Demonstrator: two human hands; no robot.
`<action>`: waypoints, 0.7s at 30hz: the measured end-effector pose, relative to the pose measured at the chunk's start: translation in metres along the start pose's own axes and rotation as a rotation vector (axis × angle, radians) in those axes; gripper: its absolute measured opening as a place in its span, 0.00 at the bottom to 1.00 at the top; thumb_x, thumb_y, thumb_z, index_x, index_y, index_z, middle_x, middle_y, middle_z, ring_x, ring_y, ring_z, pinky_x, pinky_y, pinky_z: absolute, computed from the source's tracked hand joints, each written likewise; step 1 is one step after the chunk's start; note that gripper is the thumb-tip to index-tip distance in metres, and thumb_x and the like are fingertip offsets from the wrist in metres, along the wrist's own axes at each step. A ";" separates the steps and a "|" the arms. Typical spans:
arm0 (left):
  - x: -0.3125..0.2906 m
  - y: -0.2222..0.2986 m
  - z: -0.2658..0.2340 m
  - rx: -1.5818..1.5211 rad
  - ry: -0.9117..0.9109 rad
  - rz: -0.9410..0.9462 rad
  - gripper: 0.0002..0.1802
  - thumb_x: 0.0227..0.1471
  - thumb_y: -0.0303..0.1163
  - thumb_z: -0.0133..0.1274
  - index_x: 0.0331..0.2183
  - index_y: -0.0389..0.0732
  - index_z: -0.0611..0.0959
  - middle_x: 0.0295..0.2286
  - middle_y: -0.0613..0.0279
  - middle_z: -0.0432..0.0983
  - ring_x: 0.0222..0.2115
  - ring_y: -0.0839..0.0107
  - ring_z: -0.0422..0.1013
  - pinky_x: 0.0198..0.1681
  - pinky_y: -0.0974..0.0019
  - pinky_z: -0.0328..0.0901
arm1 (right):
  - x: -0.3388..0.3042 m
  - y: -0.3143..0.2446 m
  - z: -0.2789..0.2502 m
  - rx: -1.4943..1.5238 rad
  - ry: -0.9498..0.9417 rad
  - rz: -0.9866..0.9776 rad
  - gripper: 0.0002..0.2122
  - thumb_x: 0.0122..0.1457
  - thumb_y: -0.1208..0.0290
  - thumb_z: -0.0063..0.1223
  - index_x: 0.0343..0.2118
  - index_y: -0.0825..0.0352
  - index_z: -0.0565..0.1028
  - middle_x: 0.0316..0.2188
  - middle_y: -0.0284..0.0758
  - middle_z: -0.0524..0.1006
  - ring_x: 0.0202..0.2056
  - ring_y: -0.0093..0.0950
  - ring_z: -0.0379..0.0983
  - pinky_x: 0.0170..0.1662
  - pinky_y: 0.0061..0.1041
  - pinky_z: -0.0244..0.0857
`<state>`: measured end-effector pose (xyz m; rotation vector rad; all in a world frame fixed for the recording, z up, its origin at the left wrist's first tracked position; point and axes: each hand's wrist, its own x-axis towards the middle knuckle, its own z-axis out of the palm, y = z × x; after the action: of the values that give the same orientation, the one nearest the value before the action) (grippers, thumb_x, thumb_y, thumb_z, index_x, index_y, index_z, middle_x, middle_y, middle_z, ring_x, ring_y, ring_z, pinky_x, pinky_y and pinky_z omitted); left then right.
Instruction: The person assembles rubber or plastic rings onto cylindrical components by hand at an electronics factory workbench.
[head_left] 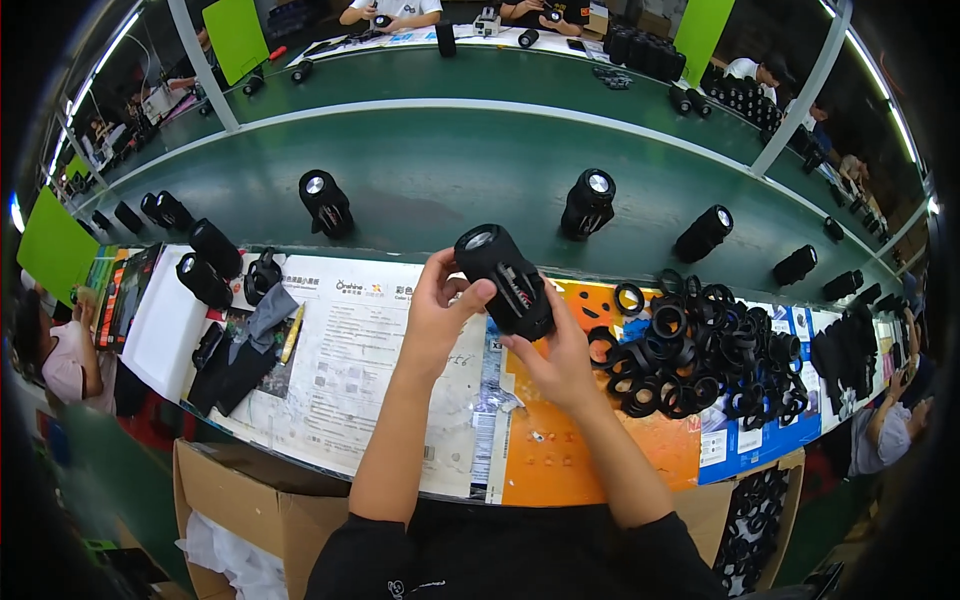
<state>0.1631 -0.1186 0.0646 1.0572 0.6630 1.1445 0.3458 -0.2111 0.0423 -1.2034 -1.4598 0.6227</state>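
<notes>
Both hands hold a black cylindrical speaker w/ fabric-look body [503, 280] up over the paper-covered bench [350, 380], tilted, silver end cap facing the camera, prob. so the side strip can be seen. Left hand [440, 310] wraps its upper end, thumb across the front; right hand [555, 355] cups the lower end from below. A heap of black rubber rings [700, 350] lies just right, within reach. More speakers stand on the green conveyor belt [450, 170] beyond.

Long green conveyor belt [450, 170], paper-covered workbench [350, 380], white frame posts [200, 60], bright strip lights [870, 70] overhead.
</notes>
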 end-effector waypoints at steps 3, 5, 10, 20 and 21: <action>-0.006 -0.011 0.001 -0.177 -0.086 0.009 0.40 0.58 0.38 0.76 0.63 0.35 0.75 0.51 0.57 0.81 0.53 0.65 0.79 0.58 0.59 0.76 | -0.016 0.013 -0.008 0.627 -0.150 0.338 0.42 0.65 0.74 0.75 0.75 0.79 0.59 0.63 0.43 0.75 0.62 0.33 0.76 0.66 0.34 0.71; -0.015 -0.010 0.012 -0.367 -0.184 -0.011 0.35 0.60 0.37 0.74 0.61 0.36 0.76 0.46 0.54 0.84 0.55 0.58 0.81 0.58 0.55 0.78 | -0.024 0.009 -0.008 0.627 -0.185 0.344 0.41 0.66 0.71 0.75 0.74 0.81 0.59 0.61 0.41 0.75 0.61 0.29 0.75 0.65 0.32 0.72; -0.015 -0.025 0.005 -0.425 -0.065 0.039 0.30 0.59 0.36 0.72 0.57 0.38 0.78 0.45 0.54 0.84 0.48 0.58 0.83 0.55 0.53 0.81 | -0.023 -0.001 0.006 0.387 -0.187 0.288 0.41 0.66 0.67 0.76 0.74 0.80 0.62 0.60 0.47 0.78 0.58 0.29 0.78 0.63 0.32 0.74; -0.016 -0.023 -0.003 -0.385 -0.074 0.181 0.37 0.56 0.44 0.74 0.60 0.41 0.76 0.47 0.56 0.79 0.50 0.55 0.80 0.58 0.50 0.78 | -0.027 -0.013 0.008 -0.093 -0.150 0.004 0.41 0.60 0.72 0.78 0.73 0.78 0.65 0.61 0.51 0.79 0.61 0.36 0.80 0.64 0.36 0.76; -0.015 -0.023 -0.009 -0.420 -0.149 0.177 0.38 0.55 0.45 0.74 0.61 0.41 0.76 0.47 0.57 0.78 0.50 0.56 0.80 0.58 0.50 0.79 | -0.028 -0.011 0.009 -0.089 -0.151 0.004 0.41 0.60 0.72 0.78 0.73 0.78 0.65 0.61 0.51 0.79 0.61 0.36 0.80 0.64 0.36 0.76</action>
<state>0.1601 -0.1312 0.0388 0.8396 0.1981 1.2754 0.3312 -0.2386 0.0380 -1.2500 -1.6265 0.6688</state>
